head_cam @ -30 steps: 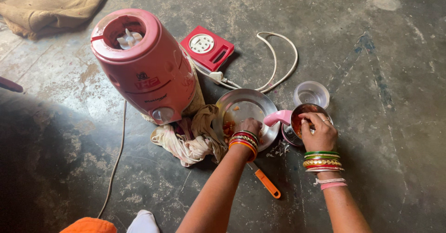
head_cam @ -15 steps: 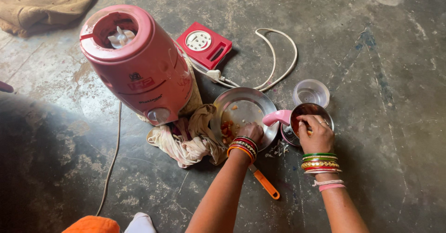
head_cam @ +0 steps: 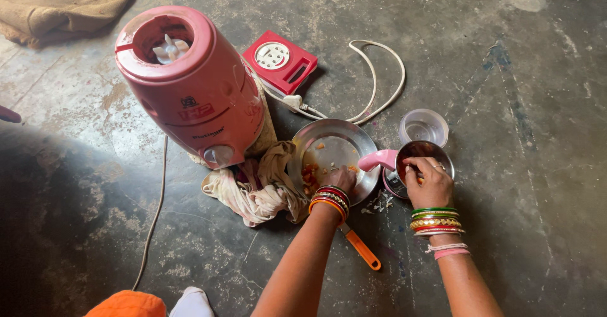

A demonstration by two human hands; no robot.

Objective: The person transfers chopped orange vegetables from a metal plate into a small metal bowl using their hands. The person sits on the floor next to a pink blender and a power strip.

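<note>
A round steel plate [head_cam: 332, 141] lies on the floor with small orange and red chopped pieces [head_cam: 310, 173] at its near side. My left hand [head_cam: 340, 180] rests on the plate's near rim, fingers curled over the pieces; what it grips is hidden. To the right stands a steel grinder jar [head_cam: 422, 149] with a pink handle [head_cam: 377, 159] and red-brown food inside. My right hand [head_cam: 430, 181] sits over the jar's mouth, fingertips dipped inside and pinched together. Both wrists carry coloured bangles.
A pink mixer base [head_cam: 190, 86] stands on a crumpled cloth [head_cam: 256, 187] left of the plate. Behind it lie a red socket box [head_cam: 280, 61] and white cable [head_cam: 379, 80]. A clear lid [head_cam: 423, 126] sits beyond the jar. An orange-handled knife [head_cam: 361, 248] lies under my left forearm.
My left hand has shifted slightly within the plate over the chopped pieces. My right hand stays at the jar's mouth. The view has moved a little.
</note>
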